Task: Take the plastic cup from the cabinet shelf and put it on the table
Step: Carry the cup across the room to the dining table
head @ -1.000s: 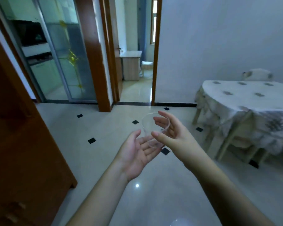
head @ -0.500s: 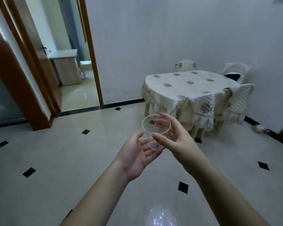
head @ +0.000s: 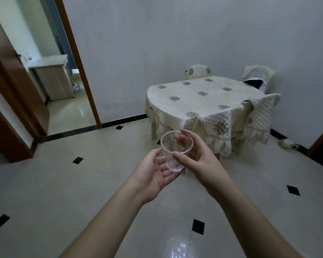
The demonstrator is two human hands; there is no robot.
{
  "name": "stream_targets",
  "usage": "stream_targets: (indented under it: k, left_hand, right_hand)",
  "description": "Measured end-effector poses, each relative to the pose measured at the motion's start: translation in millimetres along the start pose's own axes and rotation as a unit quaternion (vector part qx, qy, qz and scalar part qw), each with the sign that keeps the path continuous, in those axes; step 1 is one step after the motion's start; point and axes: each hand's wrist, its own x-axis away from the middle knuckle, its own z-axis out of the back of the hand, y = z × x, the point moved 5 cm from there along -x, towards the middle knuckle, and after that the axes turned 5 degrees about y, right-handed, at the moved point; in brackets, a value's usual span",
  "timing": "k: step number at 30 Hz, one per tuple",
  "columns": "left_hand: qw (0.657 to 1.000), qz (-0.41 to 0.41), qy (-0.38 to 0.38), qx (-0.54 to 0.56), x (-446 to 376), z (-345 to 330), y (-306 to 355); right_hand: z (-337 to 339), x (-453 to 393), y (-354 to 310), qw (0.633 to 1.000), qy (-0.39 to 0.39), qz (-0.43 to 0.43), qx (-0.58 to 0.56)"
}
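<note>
A clear plastic cup (head: 172, 151) is upright in front of me, mouth up. My right hand (head: 196, 157) grips its rim and wall between thumb and fingers. My left hand (head: 153, 172) lies palm up under the cup's base with fingers spread, cradling it. The table (head: 198, 95), covered with a cream flowered cloth, stands ahead and to the right against the wall, its top bare. The cabinet is out of view.
Quilt-covered chairs ring the table: one at the back (head: 198, 71), two at the right (head: 259, 116). A doorway (head: 63, 90) opens on the left with a low wooden unit (head: 52, 81) inside. A small dish (head: 287, 143) sits on the floor by the right wall.
My view has swung right and moved nearer the table, which now sits closer and more central. Both hands keep the same hold on the cup.
</note>
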Motion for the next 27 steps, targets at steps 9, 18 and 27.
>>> stream_targets:
  k: [9, 18, 27]
  left_hand:
    - [1.0, 0.0, 0.015, -0.022, -89.8, -3.1, 29.4]
    - [0.999, 0.022, -0.022, -0.033, -211.1, 15.4, 90.8]
    - [0.996, 0.053, -0.061, -0.048, -328.2, 29.3, 147.7]
  right_hand:
    - [12.4, -80.4, 39.2, 1.0, 0.025, -0.007, -0.01]
    - [4.8, -199.2, 79.0, 0.999, 0.049, -0.008, 0.017]
    - [-3.9, -305.2, 118.5, 0.995, 0.087, -0.032, 0.022]
